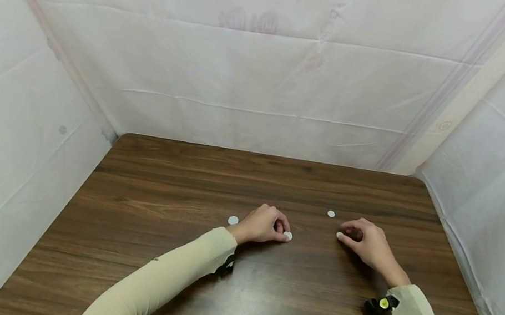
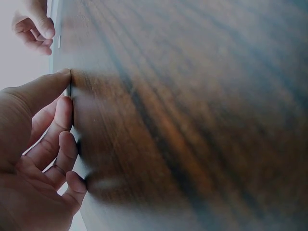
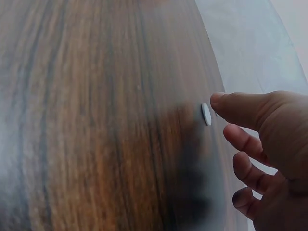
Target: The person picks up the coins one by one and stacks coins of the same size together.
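Note:
With thumb and index finger, my left hand [image 1: 263, 223] pinches a white disc [image 1: 288, 236] by its edges, close to the tabletop. In the left wrist view that disc [image 2: 68, 90] shows edge-on between the two fingertips, while the other fingers rest along the wood. My right hand [image 1: 369, 245] hovers over the table with thumb and fingers apart. A second white disc [image 1: 339, 235] lies by the right thumb tip; in the right wrist view the disc [image 3: 206, 114] sits flat, just beside the thumb [image 3: 231, 103].
One more white disc [image 1: 331, 213] lies farther back, left of the right hand. Another disc [image 1: 233, 220] is beside the left wrist. The brown wood-grain table [image 1: 209, 172] meets pale cloth walls [image 1: 246, 77] at its back and sides.

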Available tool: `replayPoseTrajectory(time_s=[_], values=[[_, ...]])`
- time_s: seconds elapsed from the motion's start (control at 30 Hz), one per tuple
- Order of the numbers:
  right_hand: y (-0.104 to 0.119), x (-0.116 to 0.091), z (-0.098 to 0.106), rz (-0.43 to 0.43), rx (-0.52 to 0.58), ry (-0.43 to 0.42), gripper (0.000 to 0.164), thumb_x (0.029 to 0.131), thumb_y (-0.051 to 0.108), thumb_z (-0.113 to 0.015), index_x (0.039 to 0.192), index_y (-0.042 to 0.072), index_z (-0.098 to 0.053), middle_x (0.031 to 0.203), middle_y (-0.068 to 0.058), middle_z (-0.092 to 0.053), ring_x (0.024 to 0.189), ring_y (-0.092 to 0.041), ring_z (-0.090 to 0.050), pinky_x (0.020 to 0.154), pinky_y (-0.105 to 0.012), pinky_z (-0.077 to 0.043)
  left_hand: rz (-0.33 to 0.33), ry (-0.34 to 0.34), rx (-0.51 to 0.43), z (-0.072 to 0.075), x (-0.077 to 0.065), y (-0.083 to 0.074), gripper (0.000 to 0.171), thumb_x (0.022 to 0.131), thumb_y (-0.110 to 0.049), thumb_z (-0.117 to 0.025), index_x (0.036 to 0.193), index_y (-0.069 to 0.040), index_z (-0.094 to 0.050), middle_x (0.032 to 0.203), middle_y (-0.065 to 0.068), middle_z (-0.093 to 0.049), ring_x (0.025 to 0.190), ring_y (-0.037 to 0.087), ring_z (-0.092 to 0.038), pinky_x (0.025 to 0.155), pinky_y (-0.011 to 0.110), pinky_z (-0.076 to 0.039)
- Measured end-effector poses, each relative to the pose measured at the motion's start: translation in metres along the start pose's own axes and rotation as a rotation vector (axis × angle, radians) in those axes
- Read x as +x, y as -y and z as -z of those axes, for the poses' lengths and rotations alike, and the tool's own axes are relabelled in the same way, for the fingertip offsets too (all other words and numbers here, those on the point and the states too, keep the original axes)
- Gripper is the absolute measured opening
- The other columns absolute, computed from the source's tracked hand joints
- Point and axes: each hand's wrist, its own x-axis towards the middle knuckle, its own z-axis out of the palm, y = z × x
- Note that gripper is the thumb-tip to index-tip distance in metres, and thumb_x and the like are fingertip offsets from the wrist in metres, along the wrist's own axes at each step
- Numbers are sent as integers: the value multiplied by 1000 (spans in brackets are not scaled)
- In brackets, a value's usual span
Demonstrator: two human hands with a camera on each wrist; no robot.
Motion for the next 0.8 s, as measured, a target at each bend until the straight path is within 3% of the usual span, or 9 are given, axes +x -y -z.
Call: replayPoseTrajectory(time_s=[0.8], values=[[-9, 1, -2, -29, -10, 55, 14, 90, 18, -82, 101, 9, -78, 92, 1, -67, 76, -14, -54, 68, -34, -45, 16, -1, -1, 1, 0, -2, 10, 89, -27, -83, 91, -18, -78, 71, -14, -66, 64, 1, -59, 67, 21, -48]])
